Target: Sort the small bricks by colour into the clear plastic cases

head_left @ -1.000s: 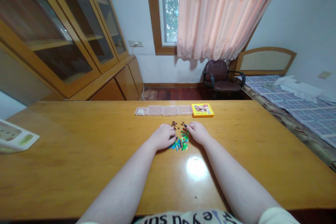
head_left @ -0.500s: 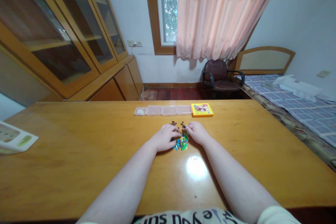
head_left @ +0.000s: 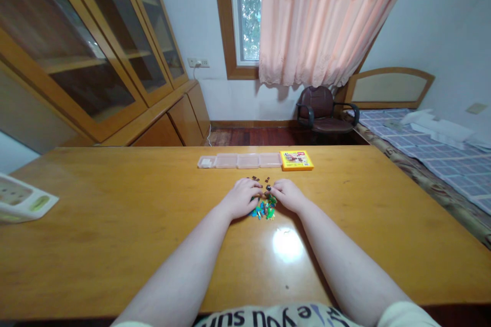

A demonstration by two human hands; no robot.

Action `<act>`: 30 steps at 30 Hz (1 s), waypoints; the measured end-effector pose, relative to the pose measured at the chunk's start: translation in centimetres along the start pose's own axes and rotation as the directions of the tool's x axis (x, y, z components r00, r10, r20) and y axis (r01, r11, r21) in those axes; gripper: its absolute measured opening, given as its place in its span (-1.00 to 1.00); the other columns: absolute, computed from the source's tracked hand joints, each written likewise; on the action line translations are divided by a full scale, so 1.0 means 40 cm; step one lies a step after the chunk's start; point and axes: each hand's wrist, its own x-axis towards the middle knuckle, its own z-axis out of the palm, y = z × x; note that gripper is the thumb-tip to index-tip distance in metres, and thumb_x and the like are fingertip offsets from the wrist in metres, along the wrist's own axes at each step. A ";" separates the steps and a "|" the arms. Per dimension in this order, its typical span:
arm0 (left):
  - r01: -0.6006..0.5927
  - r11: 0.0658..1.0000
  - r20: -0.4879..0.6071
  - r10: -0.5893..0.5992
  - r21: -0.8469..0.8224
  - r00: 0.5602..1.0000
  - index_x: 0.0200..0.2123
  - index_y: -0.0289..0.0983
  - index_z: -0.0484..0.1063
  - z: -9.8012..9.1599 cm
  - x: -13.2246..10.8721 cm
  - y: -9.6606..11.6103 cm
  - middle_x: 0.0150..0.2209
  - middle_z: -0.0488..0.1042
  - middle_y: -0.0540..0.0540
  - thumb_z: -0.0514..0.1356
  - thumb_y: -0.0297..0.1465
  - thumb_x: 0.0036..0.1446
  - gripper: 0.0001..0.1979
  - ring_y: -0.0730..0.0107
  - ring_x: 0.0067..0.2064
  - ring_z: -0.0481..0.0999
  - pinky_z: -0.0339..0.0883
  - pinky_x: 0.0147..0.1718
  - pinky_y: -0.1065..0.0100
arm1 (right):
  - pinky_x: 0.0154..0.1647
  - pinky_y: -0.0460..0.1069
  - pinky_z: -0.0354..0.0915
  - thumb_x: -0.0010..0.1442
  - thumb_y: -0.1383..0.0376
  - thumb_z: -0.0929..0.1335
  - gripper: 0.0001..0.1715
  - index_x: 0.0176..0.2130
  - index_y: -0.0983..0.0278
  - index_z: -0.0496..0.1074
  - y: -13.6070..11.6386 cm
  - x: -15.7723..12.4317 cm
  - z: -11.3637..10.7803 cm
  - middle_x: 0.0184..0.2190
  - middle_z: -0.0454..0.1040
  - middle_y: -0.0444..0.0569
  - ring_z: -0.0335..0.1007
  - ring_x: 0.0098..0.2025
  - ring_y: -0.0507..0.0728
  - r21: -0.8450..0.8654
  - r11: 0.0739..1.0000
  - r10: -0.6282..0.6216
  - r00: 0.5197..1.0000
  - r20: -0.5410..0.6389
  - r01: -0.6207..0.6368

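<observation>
A small heap of tiny coloured pieces [head_left: 264, 210], blue, green, yellow and brown, looking like toy building bricks, lies on the wooden table between both hands. At its left edge rests my left hand [head_left: 241, 197], palm down, fingers reaching over the pieces with the thumb apart. My right hand [head_left: 290, 195] is at the upper right of the heap, its fingertips closed on a small dark piece [head_left: 268, 188]. Just beyond the fingers lie a few loose brown pieces [head_left: 255, 178]. Parts of the heap are hidden under the left fingers.
A row of clear plastic trays [head_left: 248, 161] stands beyond the hands, the leftmost with pale pieces in it. Touching its right end is a yellow box [head_left: 297, 160]. A white object with sockets [head_left: 26, 199] sits at the table's left edge. An office chair [head_left: 322, 112] stands behind the table.
My left fingers have drawn in slightly over the heap, and the left thumb has shifted up. The right fingertips with the dark piece have come down a little toward the heap.
</observation>
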 end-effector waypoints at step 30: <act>0.056 0.996 -0.054 -0.052 0.069 0.997 -0.09 -0.11 0.49 0.014 -0.003 -0.023 0.07 0.34 -0.11 0.13 -0.42 0.10 -0.70 0.17 0.09 0.24 0.06 0.13 0.06 | -0.34 -0.07 0.09 0.30 0.23 0.18 -0.49 -0.49 0.29 0.56 -0.005 -0.001 -0.011 -0.60 0.37 -0.08 0.25 -0.46 0.04 -0.006 1.000 -0.028 0.999 -0.026 0.028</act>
